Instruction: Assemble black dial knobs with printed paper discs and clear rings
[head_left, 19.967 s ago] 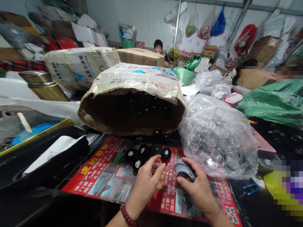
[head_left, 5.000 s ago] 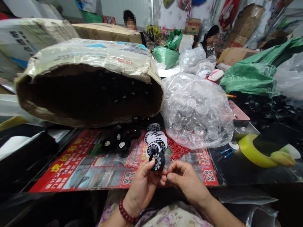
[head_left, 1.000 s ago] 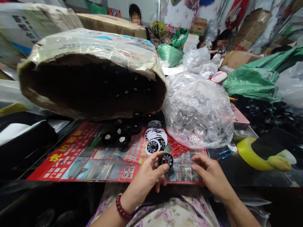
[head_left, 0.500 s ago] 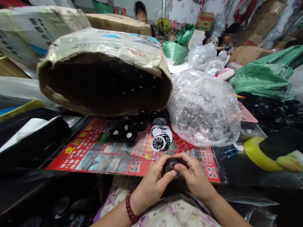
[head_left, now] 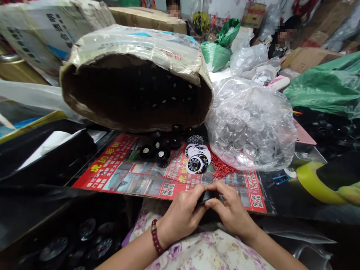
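Note:
Both hands meet low in the middle of the head view, over my lap at the table's front edge. Between them is a small round black gauge case (head_left: pixel 207 197), tilted and partly covered by fingers. My left hand (head_left: pixel 184 212) is closed on its left side, with a dark red bead bracelet at the wrist. From the right, my right hand (head_left: pixel 232 208) grips the same case with thumb and fingers. Just beyond lie a fanned pile of printed dial discs (head_left: pixel 194 164), thin red pointers (head_left: pixel 223 167) and several black gauge cases (head_left: pixel 161 154).
A large carton (head_left: pixel 135 41) lies on its side, mouth towards me. Beside it bulges a clear bag (head_left: pixel 250 123) of transparent round covers. Yellow tape (head_left: pixel 312 183) and blue snips (head_left: pixel 281 180) are at right. Finished-looking gauges (head_left: pixel 54 248) sit low left. Two people are at the back.
The whole view has shifted, so the table things appear further right. The gauge case has been turned between my hands, and its face is less visible. Both hands keep hold of it.

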